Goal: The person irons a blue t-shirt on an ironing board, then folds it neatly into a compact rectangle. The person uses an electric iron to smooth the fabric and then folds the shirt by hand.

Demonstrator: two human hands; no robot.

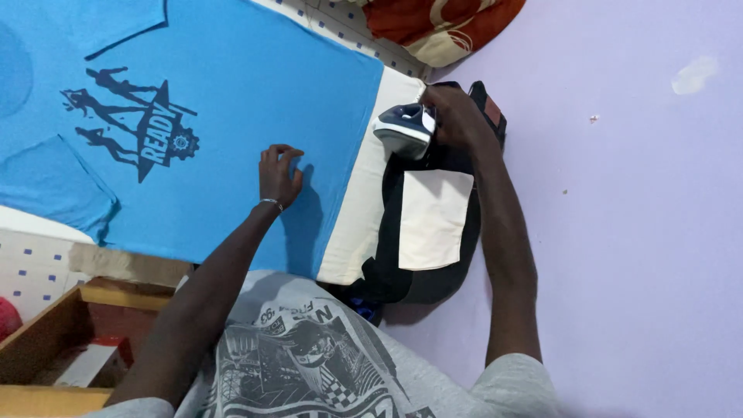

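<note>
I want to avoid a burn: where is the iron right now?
In the head view, the iron sits right of the blue T-shirt, under the right hand, on dark cloth.

Bright blue T-shirt (232,93) with dark navy figure print, upper left. Iron (406,128) white and navy, upper centre. Black cloth (422,271) bearing cream patch (433,217). Lilac floor (635,232) right. Red-and-cream fabric (441,23) top.

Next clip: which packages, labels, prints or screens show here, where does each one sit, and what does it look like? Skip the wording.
Dark navy print: on the blue T-shirt, left of the left hand; figures around a triangle with a gear.
Cream rectangular patch: on the dark garment, below the iron gripped by the right hand.
Red and white box: in the wooden tray, lower left.
No screens.
</note>
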